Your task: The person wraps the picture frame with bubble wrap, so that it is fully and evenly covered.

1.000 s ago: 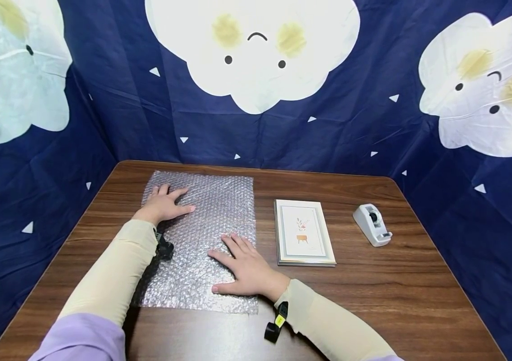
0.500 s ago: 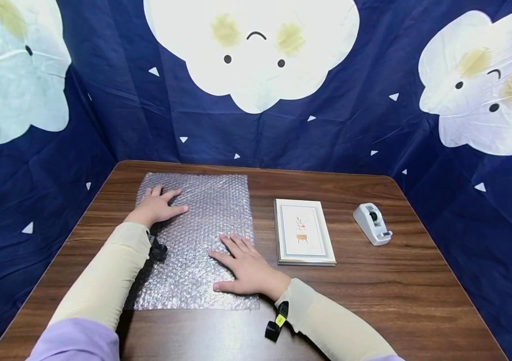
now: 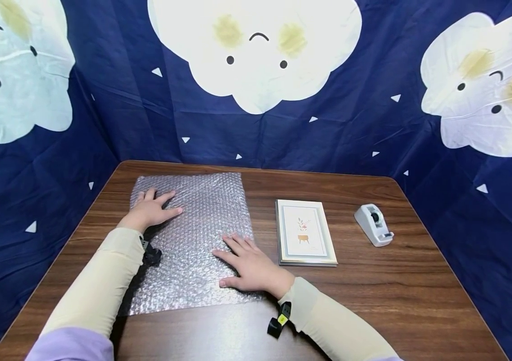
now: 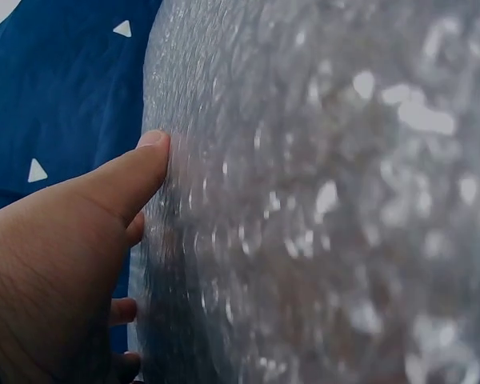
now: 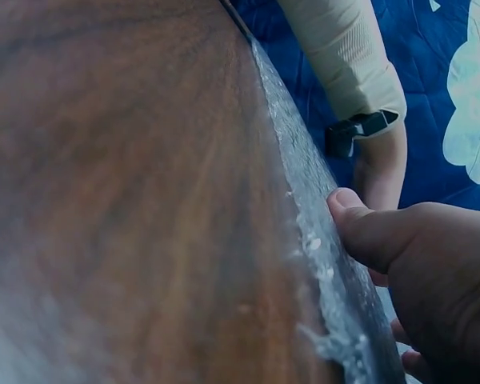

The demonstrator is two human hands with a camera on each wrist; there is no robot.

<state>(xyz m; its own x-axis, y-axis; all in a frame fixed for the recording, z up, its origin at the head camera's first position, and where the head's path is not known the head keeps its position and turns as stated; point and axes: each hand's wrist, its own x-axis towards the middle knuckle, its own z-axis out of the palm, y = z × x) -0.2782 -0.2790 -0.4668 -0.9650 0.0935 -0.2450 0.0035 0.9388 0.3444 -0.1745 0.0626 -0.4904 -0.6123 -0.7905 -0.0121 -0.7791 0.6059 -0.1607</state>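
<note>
A sheet of clear bubble wrap (image 3: 202,210) lies flat on the left half of the wooden table. My left hand (image 3: 151,209) rests on its upper left part with the fingers spread. In the left wrist view the thumb (image 4: 136,172) of that hand touches the bubbly surface. My right hand (image 3: 253,268) lies spread on the sheet's lower right part, the wrist past its right edge. The right wrist view has the right thumb (image 5: 364,228) against the bubble wrap (image 5: 304,192) near its front edge. Neither hand grips anything.
Right of the sheet lies a stack of flat rectangular picture frames or cards (image 3: 306,233), a plant print on top. Farther right stands a white tape dispenser (image 3: 373,224). A dark blue cloth with clouds (image 3: 256,135) hangs behind the wooden table (image 3: 373,301).
The left hand has slid leftward, and the bubble wrap has shifted left and turned slightly with it. My right hand has stayed nearly in place.
</note>
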